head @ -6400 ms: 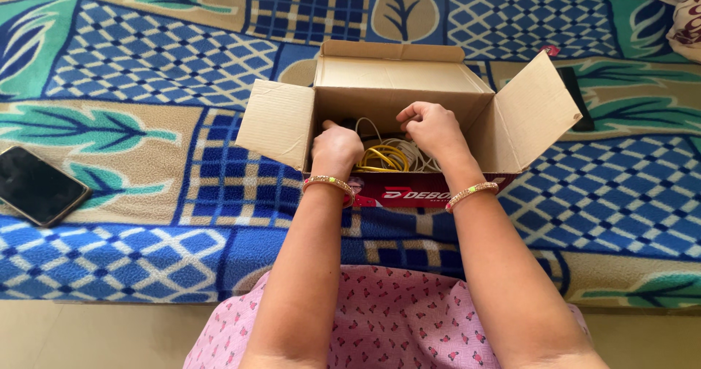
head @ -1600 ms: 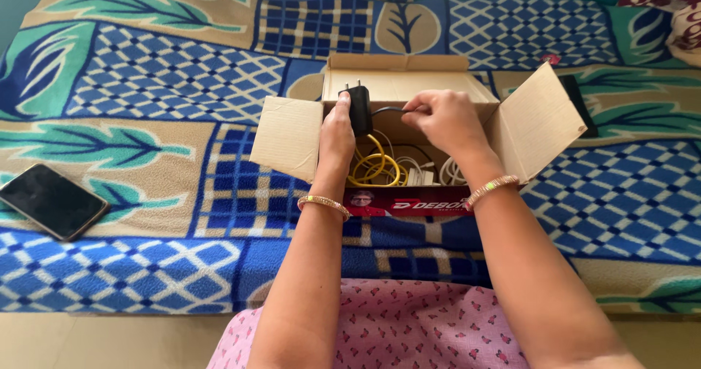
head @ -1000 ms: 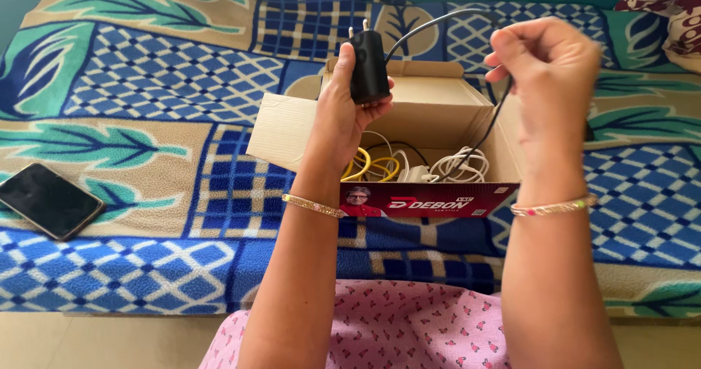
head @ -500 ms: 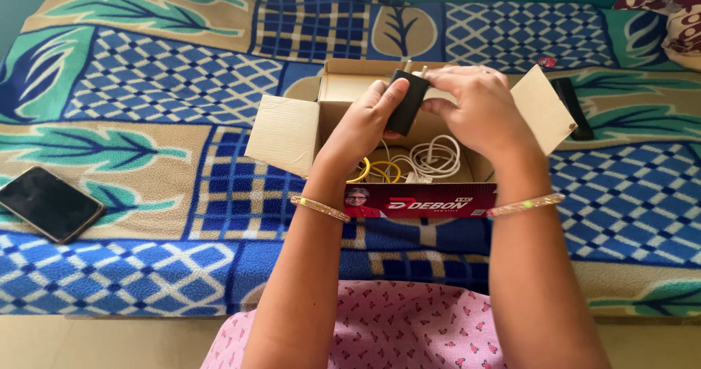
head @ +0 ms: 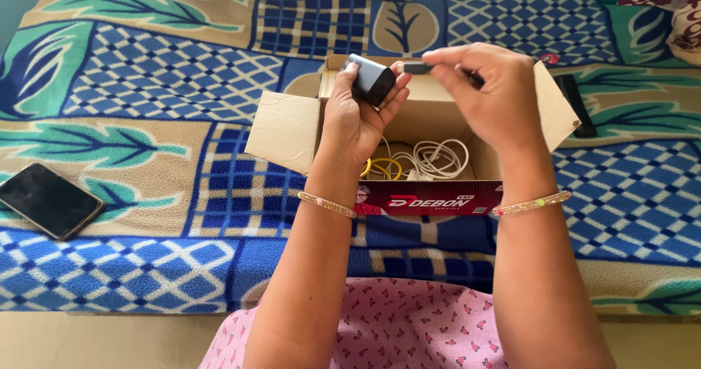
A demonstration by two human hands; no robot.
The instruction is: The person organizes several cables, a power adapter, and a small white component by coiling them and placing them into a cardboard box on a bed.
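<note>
I am holding the black charger block point(head: 371, 79) in my left hand point(head: 359, 113), over the cardboard box point(head: 281, 131) near the bed's far edge; my right hand point(head: 491, 95) is pinching its cable plug point(head: 416, 68) just beside it, pointing leftward at it.

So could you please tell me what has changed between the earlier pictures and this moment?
The left hand, earlier down in the cardboard box, took out the black charger and now holds it above the box. The right hand has pulled the cable's plug out of the charger and pinches it just beside it. The phone, the white and yellow cables and the box stayed put.
</note>
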